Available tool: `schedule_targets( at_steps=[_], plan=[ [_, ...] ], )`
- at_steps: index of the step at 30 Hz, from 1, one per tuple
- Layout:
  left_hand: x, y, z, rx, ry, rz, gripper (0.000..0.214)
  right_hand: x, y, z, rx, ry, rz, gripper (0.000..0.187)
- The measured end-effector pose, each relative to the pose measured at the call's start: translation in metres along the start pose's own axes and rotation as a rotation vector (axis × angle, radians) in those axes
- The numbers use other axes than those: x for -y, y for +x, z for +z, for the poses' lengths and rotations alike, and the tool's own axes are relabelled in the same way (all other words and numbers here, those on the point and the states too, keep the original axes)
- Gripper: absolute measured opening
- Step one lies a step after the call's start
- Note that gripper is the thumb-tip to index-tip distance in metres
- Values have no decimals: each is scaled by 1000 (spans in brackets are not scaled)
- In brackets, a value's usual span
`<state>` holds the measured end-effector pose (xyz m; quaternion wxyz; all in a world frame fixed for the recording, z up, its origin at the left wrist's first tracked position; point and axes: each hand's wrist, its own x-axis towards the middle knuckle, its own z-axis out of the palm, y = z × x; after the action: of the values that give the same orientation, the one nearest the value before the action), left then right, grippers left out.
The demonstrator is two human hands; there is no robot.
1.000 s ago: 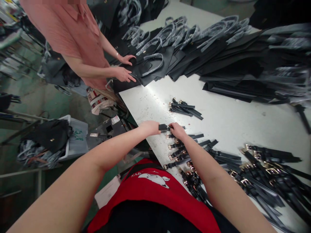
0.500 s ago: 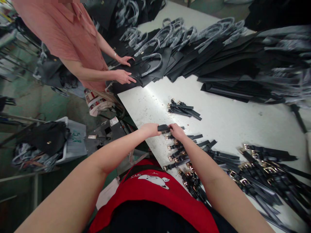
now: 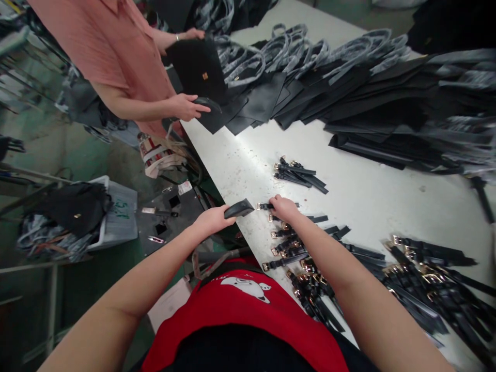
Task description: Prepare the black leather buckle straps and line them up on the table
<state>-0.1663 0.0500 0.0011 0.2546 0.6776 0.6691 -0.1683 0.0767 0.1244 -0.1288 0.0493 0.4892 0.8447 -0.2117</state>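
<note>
My left hand (image 3: 215, 219) is closed around a black curved handheld device (image 3: 240, 207), whose kind I cannot make out; its wide end points right, over the table edge. My right hand (image 3: 284, 208) is closed on a short black buckle strap (image 3: 264, 206) at the table. The gold buckle sticks out left of my fingers and the strap's tail shows to their right. Device and strap are a little apart. Just below my right hand lie more black buckle straps (image 3: 284, 235) in a rough row, partly behind my forearm.
A small bunch of buckle straps (image 3: 300, 174) lies beyond my right hand, and a larger heap (image 3: 434, 284) at the right. Black leather pieces with wrapped handles (image 3: 349, 98) cover the table's far side. A co-worker (image 3: 127, 67) stands left; a white crate (image 3: 120, 212) is on the floor.
My left hand and the device have moved left, away from my right hand, uncovering the strap's buckle. The co-worker has raised a black panel and holds a dark curved tool in the other hand.
</note>
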Motion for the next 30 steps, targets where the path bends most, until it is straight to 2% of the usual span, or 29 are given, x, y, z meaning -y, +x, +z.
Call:
schedule_targets(
  at_steps=[3,6,11,17,19,25,30],
  plan=[
    [1,-5,0,1,-27,9,48,1,8,-8,52,-67,-78,20],
    [2,-10,1,-1,-39,17,47,0,18,-12,91,-64,-69,21],
    [3,-13,8,20,-31,21,48,-3,19,-5,-27,-3,-6,24],
    [7,-14,15,54,-18,2,48,-21,1,-1,-42,132,-133,24],
    [5,-14,15,60,-16,2,48,-23,0,1,-36,121,-88,23],
    [-1,-10,12,28,1,36,47,-7,7,17,-124,86,267,31],
    [-9,1,10,24,89,74,46,2,7,24,-157,171,238,29]
  ],
)
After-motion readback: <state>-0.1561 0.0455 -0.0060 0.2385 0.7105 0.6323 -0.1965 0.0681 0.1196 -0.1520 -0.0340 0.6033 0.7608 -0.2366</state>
